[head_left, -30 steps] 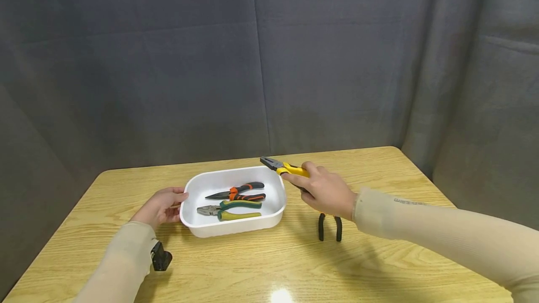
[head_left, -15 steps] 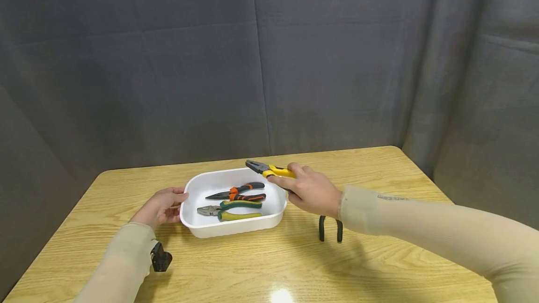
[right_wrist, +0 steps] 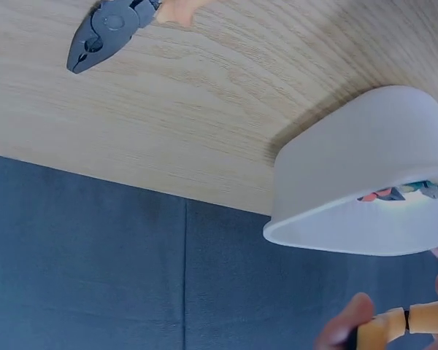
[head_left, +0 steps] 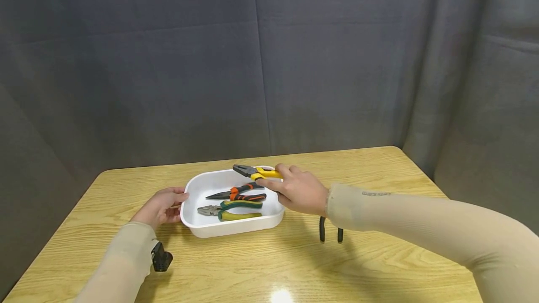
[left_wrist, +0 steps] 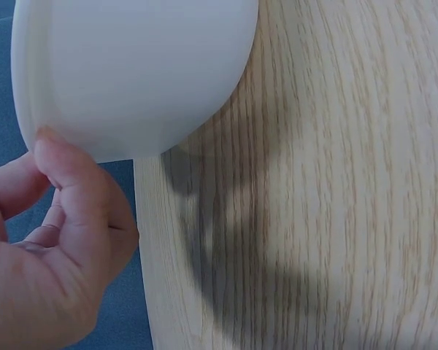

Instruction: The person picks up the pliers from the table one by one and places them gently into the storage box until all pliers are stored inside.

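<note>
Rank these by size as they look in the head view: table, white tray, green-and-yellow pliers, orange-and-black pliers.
1. Table
2. White tray
3. Green-and-yellow pliers and orange-and-black pliers: they look too alike in size here to rank apart.

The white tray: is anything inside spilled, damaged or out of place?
Nothing stands out: needle-nose pliers and green-handled combination pliers lie side by side in the white tray, with no visible spill or damage.
</note>
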Motion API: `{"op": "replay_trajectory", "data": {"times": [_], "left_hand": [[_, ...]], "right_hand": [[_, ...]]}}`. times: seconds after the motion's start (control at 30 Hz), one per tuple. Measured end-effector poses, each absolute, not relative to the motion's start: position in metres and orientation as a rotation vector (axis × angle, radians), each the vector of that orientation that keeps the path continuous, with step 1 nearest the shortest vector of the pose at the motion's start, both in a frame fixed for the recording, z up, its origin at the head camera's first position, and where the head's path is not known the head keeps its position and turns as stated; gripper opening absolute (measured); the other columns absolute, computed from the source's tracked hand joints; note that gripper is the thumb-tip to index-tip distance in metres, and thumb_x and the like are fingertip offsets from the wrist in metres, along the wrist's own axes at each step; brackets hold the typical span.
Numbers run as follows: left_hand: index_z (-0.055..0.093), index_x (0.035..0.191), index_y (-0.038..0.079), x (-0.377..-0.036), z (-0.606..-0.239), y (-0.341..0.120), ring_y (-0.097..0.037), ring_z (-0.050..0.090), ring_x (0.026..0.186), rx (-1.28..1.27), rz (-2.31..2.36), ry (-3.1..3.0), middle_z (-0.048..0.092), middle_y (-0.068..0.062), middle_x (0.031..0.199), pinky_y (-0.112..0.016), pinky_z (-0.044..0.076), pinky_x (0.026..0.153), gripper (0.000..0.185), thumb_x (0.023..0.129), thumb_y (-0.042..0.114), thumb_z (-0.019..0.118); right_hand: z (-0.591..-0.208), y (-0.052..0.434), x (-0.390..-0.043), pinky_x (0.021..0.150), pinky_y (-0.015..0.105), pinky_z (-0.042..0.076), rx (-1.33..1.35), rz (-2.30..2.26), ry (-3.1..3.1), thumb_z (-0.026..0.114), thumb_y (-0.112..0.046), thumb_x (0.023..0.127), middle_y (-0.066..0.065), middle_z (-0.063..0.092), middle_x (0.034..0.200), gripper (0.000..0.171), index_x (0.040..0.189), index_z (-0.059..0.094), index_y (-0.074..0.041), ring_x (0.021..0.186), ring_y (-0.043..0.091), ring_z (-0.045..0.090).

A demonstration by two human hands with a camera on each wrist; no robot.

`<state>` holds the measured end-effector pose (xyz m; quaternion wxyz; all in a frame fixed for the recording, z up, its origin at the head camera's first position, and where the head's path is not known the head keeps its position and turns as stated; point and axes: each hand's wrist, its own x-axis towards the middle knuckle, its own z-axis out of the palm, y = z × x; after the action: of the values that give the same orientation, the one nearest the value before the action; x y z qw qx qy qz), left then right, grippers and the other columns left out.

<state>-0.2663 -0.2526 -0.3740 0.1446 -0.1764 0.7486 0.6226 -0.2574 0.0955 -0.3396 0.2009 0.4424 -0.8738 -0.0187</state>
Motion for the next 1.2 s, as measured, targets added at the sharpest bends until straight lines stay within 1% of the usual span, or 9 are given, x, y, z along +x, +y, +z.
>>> {"op": "replay_trajectory", "data": {"times": [0.17, 0.33, 0.53, 0.73, 0.83, 0.9, 0.97, 1.1, 1.2], "left_hand": [[0.036, 0.141, -0.002, -0.266, -0.375, -0.252, -0.016, 0.049, 0.069, -0.515, 1.803, 2.145, 0.051, -0.012, 0.098, -0.021, 0.05, 0.055, 0.045, 0.102, 0.012, 0.051], [0.036, 0.141, -0.002, -0.266, -0.374, -0.251, -0.015, 0.049, 0.068, -0.509, 1.806, 2.146, 0.052, -0.011, 0.095, -0.02, 0.049, 0.054, 0.044, 0.102, 0.011, 0.051], [0.036, 0.14, -0.003, -0.264, -0.375, -0.252, -0.015, 0.049, 0.066, -0.506, 1.808, 2.139, 0.053, -0.009, 0.091, -0.02, 0.049, 0.054, 0.043, 0.101, 0.011, 0.051], [0.037, 0.14, -0.002, -0.263, -0.374, -0.252, -0.014, 0.049, 0.065, -0.509, 1.812, 2.134, 0.052, -0.008, 0.09, -0.02, 0.049, 0.054, 0.043, 0.101, 0.011, 0.051], [0.037, 0.14, -0.002, -0.263, -0.374, -0.252, -0.014, 0.049, 0.065, -0.509, 1.811, 2.137, 0.053, -0.008, 0.09, -0.02, 0.049, 0.054, 0.043, 0.101, 0.011, 0.052], [0.037, 0.14, -0.002, -0.262, -0.373, -0.252, -0.015, 0.049, 0.066, -0.517, 1.808, 2.139, 0.053, -0.008, 0.09, -0.02, 0.049, 0.054, 0.043, 0.101, 0.011, 0.052], [0.037, 0.14, -0.002, -0.262, -0.373, -0.252, -0.015, 0.05, 0.066, -0.516, 1.806, 2.138, 0.053, -0.009, 0.091, -0.02, 0.05, 0.054, 0.044, 0.101, 0.011, 0.052], [0.036, 0.141, -0.002, -0.262, -0.372, -0.251, -0.015, 0.049, 0.066, -0.518, 1.81, 2.127, 0.054, -0.009, 0.091, -0.02, 0.05, 0.054, 0.044, 0.101, 0.01, 0.051], [0.036, 0.141, -0.001, -0.262, -0.371, -0.25, -0.015, 0.049, 0.065, -0.522, 1.812, 2.125, 0.054, -0.009, 0.09, -0.02, 0.05, 0.053, 0.044, 0.101, 0.01, 0.051]], "right_hand": [[-0.345, 0.09, -0.26, 0.038, 0.023, 0.035, 1.269, -0.145, -2.402, 0.061, -0.01, 0.087, 0.017, 0.053, 0.118, 0.053, 0.137, 0.056, -0.027, 0.075, 0.027, 0.058], [-0.347, 0.082, -0.262, 0.039, 0.022, 0.035, 1.276, -0.191, -2.428, 0.06, -0.014, 0.089, 0.016, 0.053, 0.119, 0.052, 0.139, 0.054, -0.028, 0.074, 0.025, 0.056], [-0.351, 0.073, -0.262, 0.037, 0.019, 0.03, 1.31, -0.252, -2.393, 0.058, -0.015, 0.091, 0.015, 0.05, 0.116, 0.051, 0.139, 0.053, -0.031, 0.065, 0.019, 0.049], [-0.352, 0.065, -0.262, 0.037, 0.02, 0.033, 1.342, -0.253, -2.393, 0.058, -0.016, 0.092, 0.014, 0.049, 0.117, 0.051, 0.14, 0.052, -0.032, 0.072, 0.022, 0.052], [-0.353, 0.06, -0.264, 0.039, 0.021, 0.039, 1.347, -0.291, -2.369, 0.058, -0.018, 0.093, 0.014, 0.051, 0.118, 0.051, 0.141, 0.052, -0.033, 0.075, 0.023, 0.053], [-0.354, 0.056, -0.265, 0.046, 0.024, 0.044, 1.357, -0.328, -2.341, 0.058, -0.019, 0.093, 0.014, 0.052, 0.116, 0.051, 0.141, 0.052, -0.033, 0.074, 0.022, 0.052], [-0.354, 0.053, -0.267, 0.051, 0.026, 0.046, 1.366, -0.36, -2.321, 0.058, -0.019, 0.092, 0.013, 0.054, 0.112, 0.051, 0.141, 0.052, -0.033, 0.071, 0.02, 0.049], [-0.353, 0.047, -0.269, 0.055, 0.025, 0.043, 1.385, -0.415, -2.314, 0.057, -0.02, 0.092, 0.01, 0.054, 0.108, 0.051, 0.141, 0.052, -0.033, 0.064, 0.016, 0.043], [-0.353, 0.042, -0.272, 0.057, 0.024, 0.04, 1.419, -0.449, -2.33, 0.056, -0.021, 0.093, 0.009, 0.052, 0.108, 0.051, 0.142, 0.05, -0.034, 0.064, 0.015, 0.041]]}}
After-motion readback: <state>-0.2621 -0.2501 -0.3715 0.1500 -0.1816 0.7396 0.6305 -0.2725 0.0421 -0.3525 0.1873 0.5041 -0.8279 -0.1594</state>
